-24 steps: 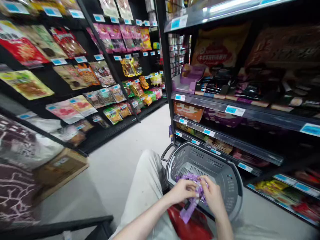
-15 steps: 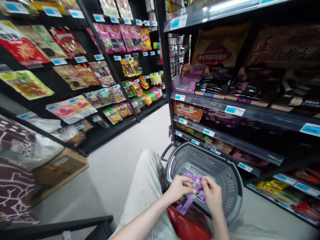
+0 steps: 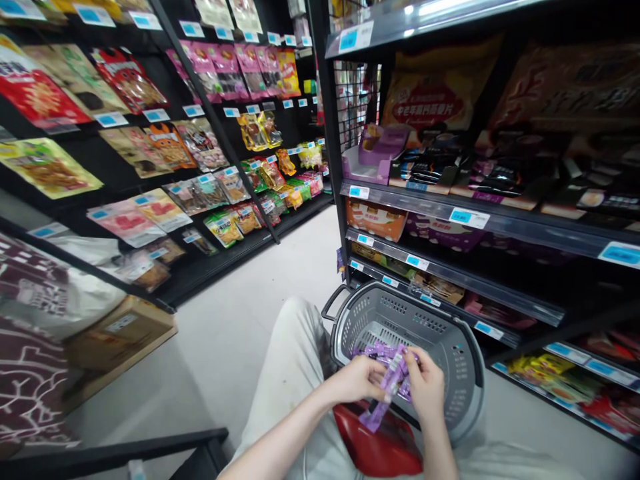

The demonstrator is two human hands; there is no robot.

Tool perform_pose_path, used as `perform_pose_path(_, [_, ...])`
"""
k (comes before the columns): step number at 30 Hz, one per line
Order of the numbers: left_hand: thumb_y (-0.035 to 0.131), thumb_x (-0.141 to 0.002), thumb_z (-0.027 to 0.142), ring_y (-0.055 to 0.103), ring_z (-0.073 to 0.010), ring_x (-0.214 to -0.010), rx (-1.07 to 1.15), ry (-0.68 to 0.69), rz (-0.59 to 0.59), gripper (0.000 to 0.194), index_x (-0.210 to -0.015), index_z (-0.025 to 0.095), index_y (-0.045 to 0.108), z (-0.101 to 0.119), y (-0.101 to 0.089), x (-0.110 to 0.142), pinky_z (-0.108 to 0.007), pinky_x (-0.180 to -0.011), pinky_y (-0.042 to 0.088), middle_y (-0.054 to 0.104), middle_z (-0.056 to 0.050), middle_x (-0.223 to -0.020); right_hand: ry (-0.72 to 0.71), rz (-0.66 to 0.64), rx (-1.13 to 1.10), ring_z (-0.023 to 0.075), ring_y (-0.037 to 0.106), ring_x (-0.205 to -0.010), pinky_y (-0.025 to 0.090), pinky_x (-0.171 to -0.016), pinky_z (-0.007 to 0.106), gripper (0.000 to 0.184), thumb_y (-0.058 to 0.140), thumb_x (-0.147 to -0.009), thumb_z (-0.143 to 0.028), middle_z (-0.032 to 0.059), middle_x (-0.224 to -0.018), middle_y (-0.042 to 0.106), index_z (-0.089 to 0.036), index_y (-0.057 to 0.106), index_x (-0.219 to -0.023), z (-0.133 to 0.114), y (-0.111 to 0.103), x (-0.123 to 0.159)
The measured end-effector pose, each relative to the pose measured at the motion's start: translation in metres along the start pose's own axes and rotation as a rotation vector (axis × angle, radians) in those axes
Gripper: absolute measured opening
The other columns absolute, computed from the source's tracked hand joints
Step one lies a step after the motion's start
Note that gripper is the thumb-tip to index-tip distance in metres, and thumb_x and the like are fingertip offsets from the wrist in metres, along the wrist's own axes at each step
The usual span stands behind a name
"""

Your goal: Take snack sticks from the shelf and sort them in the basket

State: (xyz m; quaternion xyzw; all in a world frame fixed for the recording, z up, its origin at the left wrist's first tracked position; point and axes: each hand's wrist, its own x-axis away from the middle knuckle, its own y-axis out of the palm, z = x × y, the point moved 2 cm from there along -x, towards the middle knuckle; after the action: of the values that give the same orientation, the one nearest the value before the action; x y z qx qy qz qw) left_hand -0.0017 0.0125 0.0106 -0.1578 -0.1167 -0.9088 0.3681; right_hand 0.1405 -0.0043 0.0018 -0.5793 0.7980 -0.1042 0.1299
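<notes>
A long, narrow purple sachet point(image 3: 383, 393) is stretched at a slant between my hands, above the near side of a grey shopping basket point(image 3: 453, 333). My left hand point(image 3: 357, 380) pinches the sachet along its lower half. The fingertips of my right hand point(image 3: 427, 377) are closed on its upper end. Other purple sachets point(image 3: 373, 350) lie in the basket below, partly hidden by my hands. Their printing is too blurred to read.
A shelf unit point(image 3: 415, 200) with boxed and bagged snacks stands just beyond the basket. Bagged snacks hang on a rack point(image 3: 210, 127) to the left. A cardboard box point(image 3: 120, 340) sits on the floor there. A glossy red object point(image 3: 375, 447) is between my legs.
The held sachet now shows straighter and more fully between my hands. My left hand has shifted slightly down its length. The basket has stayed in place.
</notes>
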Motion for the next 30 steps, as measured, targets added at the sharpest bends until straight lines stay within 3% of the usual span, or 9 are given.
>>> perform_pose_path(5, [0.069, -0.048, 0.025, 0.052, -0.0112, -0.063, -0.01, -0.031, -0.141, 0.033, -0.076, 0.011, 0.059, -0.01, -0.001, 0.0, -0.023, -0.065, 0.042, 0.057, 0.002, -0.066, 0.068, 0.124, -0.07, 0.0132, 0.048, -0.057, 0.037, -0.053, 0.021, 0.027, 0.047, -0.071, -0.038, 0.0007, -0.06, 0.056, -0.014, 0.058, -0.071, 0.008, -0.009, -0.004])
perform_pose_path(11, [0.075, -0.035, 0.013, 0.053, -0.0089, -0.061, 0.155, -0.065, -0.286, 0.055, -0.086, 0.014, 0.056, -0.017, -0.006, -0.002, -0.021, -0.062, 0.043, 0.057, 0.005, -0.067, 0.173, 0.298, -0.19, 0.0149, 0.051, -0.062, 0.039, -0.059, 0.024, 0.028, 0.054, -0.065, -0.039, 0.002, -0.063, 0.059, -0.013, 0.06, -0.072, 0.028, -0.017, -0.008])
perform_pose_path(14, [0.074, -0.04, 0.014, 0.058, -0.0147, -0.063, 0.234, -0.144, -0.42, 0.062, -0.097, 0.016, 0.05, -0.021, -0.005, 0.001, -0.03, -0.06, 0.046, 0.06, 0.0, -0.074, 0.221, 0.383, -0.262, 0.014, 0.051, -0.062, 0.039, -0.059, 0.024, 0.028, 0.055, -0.064, -0.04, 0.0017, -0.066, 0.059, -0.013, 0.06, -0.074, 0.037, -0.021, -0.009])
perform_pose_path(17, [0.071, -0.049, 0.02, 0.06, -0.0192, -0.063, 0.315, -0.176, -0.462, 0.054, -0.098, 0.016, 0.049, -0.023, -0.003, 0.005, -0.036, -0.056, 0.048, 0.061, -0.004, -0.074, 0.266, 0.45, -0.295, 0.0127, 0.05, -0.059, 0.039, -0.056, 0.023, 0.029, 0.056, -0.062, -0.04, 0.0006, -0.065, 0.058, -0.014, 0.058, -0.072, 0.045, -0.029, -0.011])
perform_pose_path(21, [0.068, -0.054, 0.025, 0.06, -0.0194, -0.068, 0.328, -0.133, -0.37, 0.038, -0.087, 0.011, 0.054, -0.021, -0.005, 0.004, -0.036, -0.061, 0.048, 0.061, -0.008, -0.078, 0.333, 0.424, -0.286, 0.0108, 0.047, -0.048, 0.039, -0.048, 0.022, 0.028, 0.057, -0.06, -0.041, -0.0023, -0.055, 0.054, -0.015, 0.055, -0.07, 0.055, -0.043, -0.013])
perform_pose_path(26, [0.06, -0.063, 0.035, 0.059, -0.0162, -0.065, 0.303, 0.013, 0.054, 0.033, -0.081, 0.008, 0.054, -0.025, -0.026, -0.007, -0.031, -0.06, 0.047, 0.062, -0.007, -0.072, 0.443, 0.289, -0.426, 0.011, 0.047, -0.036, 0.04, -0.04, 0.025, 0.032, 0.06, -0.056, -0.042, -0.005, -0.047, 0.053, -0.019, 0.049, -0.074, 0.054, -0.052, -0.013])
perform_pose_path(30, [0.059, -0.063, 0.037, 0.057, -0.0137, -0.057, 0.336, 0.083, 0.184, 0.033, -0.077, 0.008, 0.054, -0.032, -0.036, -0.012, -0.031, -0.058, 0.047, 0.061, -0.005, -0.065, 0.412, 0.246, -0.469, 0.0124, 0.05, -0.037, 0.043, -0.042, 0.026, 0.034, 0.062, -0.054, -0.041, -0.0042, -0.047, 0.055, -0.018, 0.048, -0.076, 0.045, -0.05, -0.011])
